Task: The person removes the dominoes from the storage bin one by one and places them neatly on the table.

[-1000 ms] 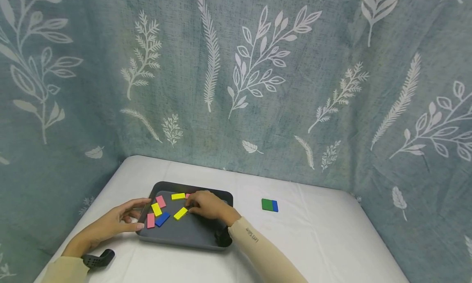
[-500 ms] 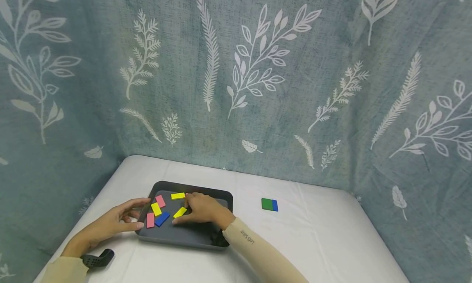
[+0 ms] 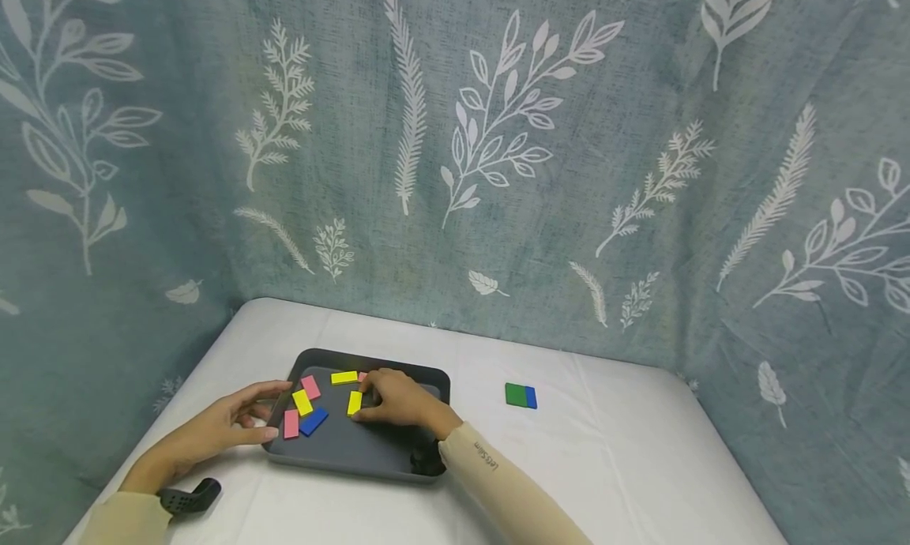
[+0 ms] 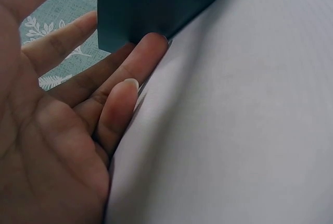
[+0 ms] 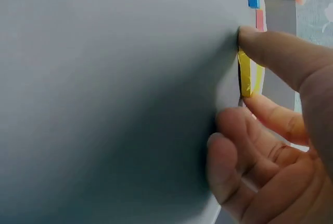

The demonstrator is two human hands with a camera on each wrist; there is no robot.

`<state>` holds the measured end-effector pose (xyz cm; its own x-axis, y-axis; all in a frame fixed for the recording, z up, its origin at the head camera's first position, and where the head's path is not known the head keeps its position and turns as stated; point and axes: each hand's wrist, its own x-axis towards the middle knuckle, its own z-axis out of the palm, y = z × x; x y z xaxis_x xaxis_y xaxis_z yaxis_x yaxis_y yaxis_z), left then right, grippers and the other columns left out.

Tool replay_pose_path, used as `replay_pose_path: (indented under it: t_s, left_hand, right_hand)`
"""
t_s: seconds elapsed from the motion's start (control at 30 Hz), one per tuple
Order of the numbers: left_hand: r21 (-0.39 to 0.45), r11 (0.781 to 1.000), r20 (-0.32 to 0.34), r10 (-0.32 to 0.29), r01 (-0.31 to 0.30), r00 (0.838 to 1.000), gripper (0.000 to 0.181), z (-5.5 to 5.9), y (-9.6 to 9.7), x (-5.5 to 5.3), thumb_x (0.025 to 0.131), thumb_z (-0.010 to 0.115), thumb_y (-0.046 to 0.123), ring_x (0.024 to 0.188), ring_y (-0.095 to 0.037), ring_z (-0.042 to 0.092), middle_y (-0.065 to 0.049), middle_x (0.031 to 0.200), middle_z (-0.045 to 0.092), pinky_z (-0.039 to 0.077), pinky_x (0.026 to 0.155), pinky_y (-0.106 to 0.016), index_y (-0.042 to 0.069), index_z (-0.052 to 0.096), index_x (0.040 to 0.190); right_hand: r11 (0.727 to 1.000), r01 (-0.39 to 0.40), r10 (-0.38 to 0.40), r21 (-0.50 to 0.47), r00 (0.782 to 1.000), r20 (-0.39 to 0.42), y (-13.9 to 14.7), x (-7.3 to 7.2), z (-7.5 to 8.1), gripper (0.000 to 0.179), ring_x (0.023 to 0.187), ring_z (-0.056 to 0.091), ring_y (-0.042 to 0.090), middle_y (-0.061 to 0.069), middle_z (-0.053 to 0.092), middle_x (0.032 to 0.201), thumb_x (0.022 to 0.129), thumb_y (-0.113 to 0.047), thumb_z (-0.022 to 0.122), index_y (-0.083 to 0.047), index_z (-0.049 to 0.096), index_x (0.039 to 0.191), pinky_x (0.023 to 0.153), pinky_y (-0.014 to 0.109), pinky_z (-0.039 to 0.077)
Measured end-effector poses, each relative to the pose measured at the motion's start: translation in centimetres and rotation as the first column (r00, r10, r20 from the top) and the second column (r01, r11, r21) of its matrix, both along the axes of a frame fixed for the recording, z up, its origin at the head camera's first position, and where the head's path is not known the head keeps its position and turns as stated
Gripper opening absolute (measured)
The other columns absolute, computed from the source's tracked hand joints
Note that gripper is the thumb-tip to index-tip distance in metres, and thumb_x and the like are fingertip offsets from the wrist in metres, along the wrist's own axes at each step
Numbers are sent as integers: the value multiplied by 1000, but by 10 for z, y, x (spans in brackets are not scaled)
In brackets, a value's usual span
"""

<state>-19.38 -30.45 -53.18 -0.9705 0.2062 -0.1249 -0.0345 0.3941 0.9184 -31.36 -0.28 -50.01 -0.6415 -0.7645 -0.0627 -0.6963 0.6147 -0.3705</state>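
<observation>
I take the middle of the dark grey tray point(image 3: 341, 450) as my dial, with twelve on the far side. From three o'clock the person's right hand point(image 3: 400, 399) reaches in, thumb and one finger pinching a yellow block point(image 3: 355, 404) just off centre towards twelve. My right wrist feed puts the thumb at one end of that block, a fingertip at the other, with other fingers bent inward; I can't tell whether the block touches the tray floor.

At nine o'clock I see the left hand point(image 3: 216, 426), thumb and fingers spread wide, fingertips against the outside of the tray wall.

Inside, a second yellow block point(image 3: 344, 377) lies near eleven, and beside it a pink block point(image 3: 362, 377), partly covered by the right hand, at twelve. Another pink block point(image 3: 310, 387) lies at ten, with a third yellow block point(image 3: 302, 403) just below. Near nine are a blue block point(image 3: 313, 421) and a third pink block point(image 3: 291, 424).

Beyond the tray, at three, a green piece point(image 3: 516, 395) and a narrower blue piece point(image 3: 531, 397) touch on the white cloth point(image 3: 604, 466).
</observation>
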Motion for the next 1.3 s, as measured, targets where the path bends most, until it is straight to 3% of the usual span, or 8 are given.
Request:
replay_pose_path:
  t_s: [0.27, 0.57, 0.77, 0.87, 1.13, 1.3]
  left_hand:
    - [-10, 1000, 10, 14, -14, 1000, 81, 0, 0, -1, 90, 81, 36, 119, -29, 53, -14, 150, 47, 46, 88, -41, 20, 40, 158]
    - [-18, 1000, 4, 14, -14, 1000, 82, 0, 1, 0, 90, 81, 37, 118, -29, 53, -14, 145, 51, 46, 88, -41, 19, 39, 158]
    - [-14, 1000, -17, -2, 1, 1000, 80, -1, 0, 0, 91, 80, 36, 118, -29, 53, -15, 149, 48, 46, 88, -41, 18, 39, 157]
    - [-12, 1000, -31, -13, 12, 999, 79, -1, -1, 0, 92, 79, 35, 119, -30, 53, -16, 151, 46, 46, 89, -42, 18, 39, 157]
    - [-16, 1000, -15, -8, 8, 1000, 79, 0, -1, -1, 91, 79, 36, 119, -29, 53, -15, 150, 47, 46, 88, -41, 19, 39, 158]
    - [-17, 1000, 7, 4, -4, 1000, 81, -2, 0, -1, 90, 80, 37, 118, -28, 54, -14, 147, 50, 46, 87, -40, 19, 39, 158]
  right_hand:
    - [996, -41, 41, -79, 999, 0, 7, -2, 1, 39, 74, 55, 1, -8, 64, 85, 89, -31, 83, -8, 70, 117, 68, 16, 46]
    - [995, 0, 2, -104, 1000, 18, 25, 0, 15, 45, 68, 58, -2, -16, 67, 80, 92, -32, 80, -7, 66, 127, 68, 18, 47]
    - [990, 16, -10, -137, 999, 42, 40, 0, 24, 45, 79, 65, -3, -11, 75, 92, 94, -31, 78, -8, 66, 130, 74, 20, 50]
    - [987, 36, -28, -157, 998, 56, 48, -1, 28, 45, 82, 67, -1, -7, 77, 95, 94, -31, 78, -7, 65, 130, 72, 21, 52]
    - [980, 74, -60, -187, 995, 82, 70, -2, 34, 46, 76, 67, -3, -9, 76, 90, 94, -28, 77, -6, 63, 133, 70, 22, 53]
    - [974, 101, -82, -203, 992, 98, 87, 0, 39, 46, 73, 70, 8, -5, 77, 88, 96, -26, 76, -6, 62, 135, 66, 24, 53]
